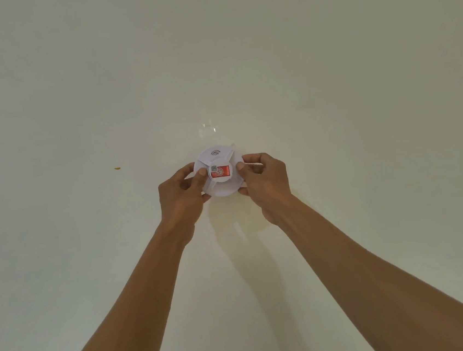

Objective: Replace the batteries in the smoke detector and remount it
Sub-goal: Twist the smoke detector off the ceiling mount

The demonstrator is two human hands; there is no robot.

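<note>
Arms reach up from the near edge of the view, the left hand (181, 189) and right hand (265, 179) each gripping one side of the smoke detector (218, 173), thumbs on its face. It sits against the ceiling (211, 48), well away from any edge. Whether this is removal or remounting cannot be told; no batteries show.

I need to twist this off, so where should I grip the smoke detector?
Grip the smoke detector by its round outer rim, one hand from each side, as the left hand and right hand do now. Its face is flat, offering no real hold.
</note>
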